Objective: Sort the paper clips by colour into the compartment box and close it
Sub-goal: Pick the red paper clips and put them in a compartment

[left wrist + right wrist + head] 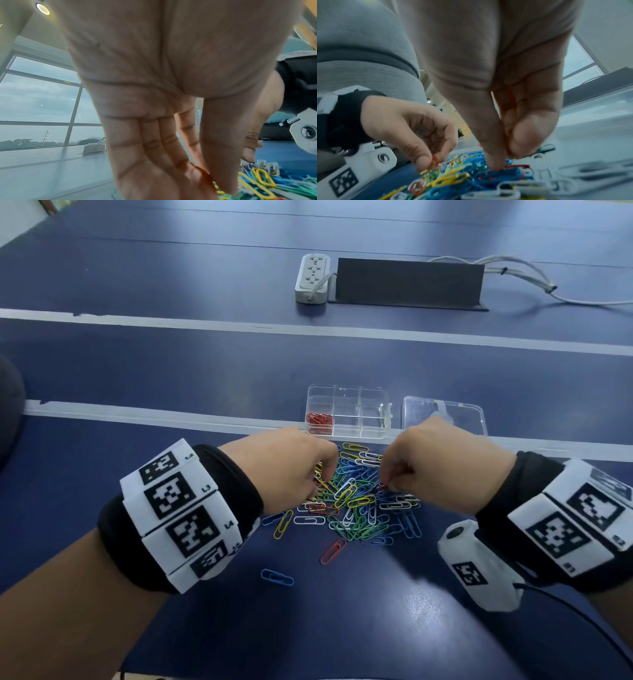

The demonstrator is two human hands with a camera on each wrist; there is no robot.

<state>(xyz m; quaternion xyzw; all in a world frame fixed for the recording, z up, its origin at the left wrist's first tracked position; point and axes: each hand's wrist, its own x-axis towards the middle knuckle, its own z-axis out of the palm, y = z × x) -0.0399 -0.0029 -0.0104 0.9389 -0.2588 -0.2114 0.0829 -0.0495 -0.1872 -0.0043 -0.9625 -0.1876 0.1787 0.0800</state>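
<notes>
A mixed pile of coloured paper clips (356, 498) lies on the blue table just in front of the clear compartment box (373, 405). Its near left compartment holds red clips (319, 419); the other compartments look bare. The clear lid (445, 414) lies flat to the box's right. My left hand (318, 486) is at the pile's left edge, thumb and fingers pinching a red clip (434, 161) (205, 175). At the pile's right side, my right hand (383, 484) has thumb and forefinger closed on a red clip (517, 166). A red streak shows deeper between its fingers.
Loose clips lie nearer me: a red one (333, 551), a blue one (276, 577), a yellow one (283, 523). Far back stand a white power strip (312, 278), a black panel (409, 282) and grey cables (534, 278). White tape lines cross the table.
</notes>
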